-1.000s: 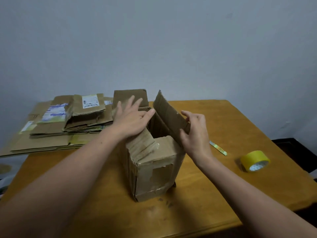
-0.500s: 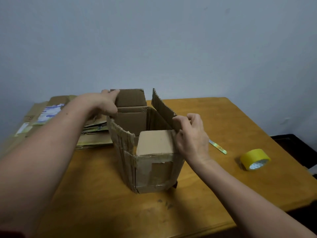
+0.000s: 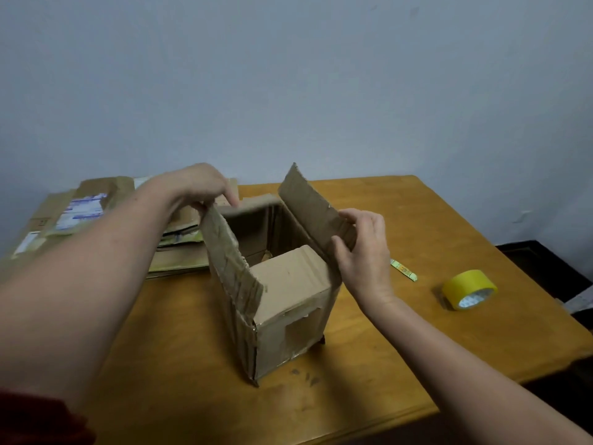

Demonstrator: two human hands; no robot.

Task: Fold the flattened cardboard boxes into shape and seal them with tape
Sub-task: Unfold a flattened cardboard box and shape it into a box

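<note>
Head view: the cardboard box (image 3: pixel 288 326) stands mid-frame on the wooden surface (image 3: pixel 401 332), its mouth facing up and its long axis running from lower centre toward upper centre, away from me. Its near short flap is folded in and both long flaps stand up, the right one leaning outward. My right hand (image 3: pixel 365 252) pinches the near end of the right flap, with the thumb on its inner face. My left hand (image 3: pixel 195 187) curls over the box's far left corner, but blur keeps me from telling whether it grips. There is open surface to the right of the box, out to a yellow tape roll (image 3: pixel 462 285) near the right edge, with a small yellow-green strip (image 3: pixel 403 270) between them. Flattened boxes (image 3: pixel 179 263) crowd the upper left, just beside the box and partly hidden by my left forearm. The box's floor is mostly out of sight.
</note>
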